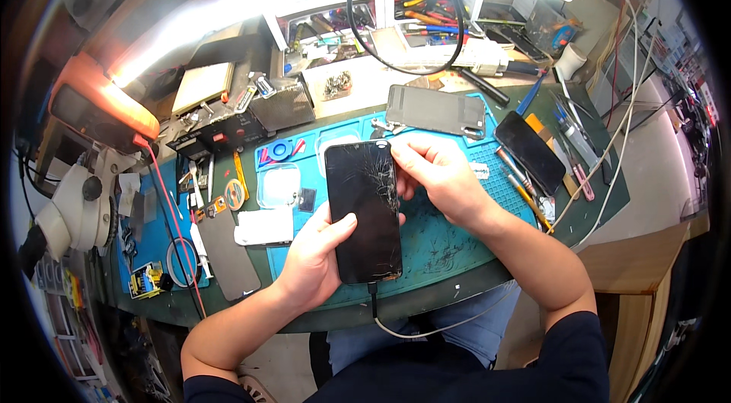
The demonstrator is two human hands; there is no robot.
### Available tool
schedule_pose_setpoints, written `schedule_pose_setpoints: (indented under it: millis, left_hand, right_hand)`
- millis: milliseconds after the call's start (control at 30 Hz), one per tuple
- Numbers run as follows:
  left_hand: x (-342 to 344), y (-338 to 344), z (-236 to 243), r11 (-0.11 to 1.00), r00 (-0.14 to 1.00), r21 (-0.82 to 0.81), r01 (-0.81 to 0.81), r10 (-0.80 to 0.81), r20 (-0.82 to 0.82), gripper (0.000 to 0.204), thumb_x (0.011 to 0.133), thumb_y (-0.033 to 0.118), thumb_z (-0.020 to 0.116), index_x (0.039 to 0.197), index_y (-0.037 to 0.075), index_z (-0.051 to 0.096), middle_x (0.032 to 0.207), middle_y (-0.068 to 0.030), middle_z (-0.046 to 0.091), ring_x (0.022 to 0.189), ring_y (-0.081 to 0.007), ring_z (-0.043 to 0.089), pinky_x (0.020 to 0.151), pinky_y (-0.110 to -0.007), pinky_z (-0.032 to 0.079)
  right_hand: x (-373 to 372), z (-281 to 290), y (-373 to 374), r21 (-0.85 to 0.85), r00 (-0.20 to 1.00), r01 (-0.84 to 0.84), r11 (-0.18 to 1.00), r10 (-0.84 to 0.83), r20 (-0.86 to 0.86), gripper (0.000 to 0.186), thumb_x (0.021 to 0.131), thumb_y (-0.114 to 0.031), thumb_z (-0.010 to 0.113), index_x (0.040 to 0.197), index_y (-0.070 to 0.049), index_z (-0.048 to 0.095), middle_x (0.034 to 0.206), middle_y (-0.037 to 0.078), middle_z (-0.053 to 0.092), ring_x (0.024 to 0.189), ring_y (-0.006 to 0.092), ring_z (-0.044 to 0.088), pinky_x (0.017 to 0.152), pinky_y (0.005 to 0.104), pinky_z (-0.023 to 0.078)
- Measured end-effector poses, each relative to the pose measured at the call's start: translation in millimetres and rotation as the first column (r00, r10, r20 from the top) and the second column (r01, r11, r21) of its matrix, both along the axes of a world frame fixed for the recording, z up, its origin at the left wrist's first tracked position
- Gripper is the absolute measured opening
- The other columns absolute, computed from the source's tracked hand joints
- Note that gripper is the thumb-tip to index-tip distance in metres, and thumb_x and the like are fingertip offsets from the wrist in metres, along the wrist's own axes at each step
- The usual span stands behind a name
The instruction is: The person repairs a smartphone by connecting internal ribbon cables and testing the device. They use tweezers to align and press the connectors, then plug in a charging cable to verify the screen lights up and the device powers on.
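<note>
A black smartphone (364,220) with a dark screen is held upright above the blue work mat (449,251). Cracks spread over the upper right of its glass. My left hand (316,254) wraps its lower left side, thumb on the screen. At the upper right corner, my right hand (438,175) pinches the edge between thumb and index finger; whether it grips the phone alone or a small piece there I cannot make out. A cable (411,336) is plugged into the phone's bottom edge and loops down over my lap.
Behind the mat lies a grey phone panel (435,111). Another black phone (530,152) rests at right, among screwdrivers (527,197) and tweezers. On the left are a clear plastic box (279,187), a white box (263,227), an orange multimeter (103,106) and a microscope (80,205).
</note>
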State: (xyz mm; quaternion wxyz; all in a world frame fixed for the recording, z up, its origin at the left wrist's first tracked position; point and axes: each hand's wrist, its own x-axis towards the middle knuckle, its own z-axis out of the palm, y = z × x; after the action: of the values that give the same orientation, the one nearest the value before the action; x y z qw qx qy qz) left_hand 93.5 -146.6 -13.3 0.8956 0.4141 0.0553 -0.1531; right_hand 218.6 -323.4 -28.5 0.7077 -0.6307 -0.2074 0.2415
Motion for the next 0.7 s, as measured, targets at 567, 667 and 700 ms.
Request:
schedule_pose_setpoints:
  millis: [567,667,700]
  left_hand:
    - [-4.2,7.8,-3.6,0.995,0.998,-0.077,0.065,-0.066,-0.015,0.049,0.106,0.024,0.043,0.149,0.003,0.032,0.142,-0.0165,0.050,0.131,-0.0286,0.053,0.107,-0.044,0.046]
    - [-4.1,7.5,-4.9,0.992,0.998,-0.110,0.059,-0.061,-0.018,0.049,0.107,0.027,0.042,0.148,0.003,0.032,0.143,-0.0160,0.050,0.131,-0.0278,0.053,0.108,-0.043,0.046]
    - [-4.1,7.5,-5.3,0.990,0.998,-0.129,0.059,-0.063,-0.026,0.049,0.107,0.028,0.042,0.148,0.003,0.033,0.143,-0.0159,0.050,0.131,-0.0275,0.054,0.108,-0.043,0.046]
  right_hand:
    - [-4.8,4.3,2.3,0.002,0.997,0.022,1.000,-0.021,-0.080,0.024,0.103,-0.024,0.057,0.094,-0.004,0.067,0.073,0.000,0.063,0.063,0.0065,0.057,0.060,0.0215,0.045]
    - [-4.5,5.0,1.7,-0.004,0.995,0.025,1.000,-0.025,-0.100,0.024,0.103,-0.023,0.057,0.092,-0.004,0.066,0.073,0.001,0.063,0.064,0.0067,0.057,0.060,0.0217,0.045]
    - [-3.9,4.6,1.3,-0.008,0.994,0.025,1.000,-0.025,-0.104,0.024,0.103,-0.023,0.057,0.092,-0.004,0.066,0.074,0.001,0.063,0.064,0.0068,0.057,0.061,0.0218,0.045]
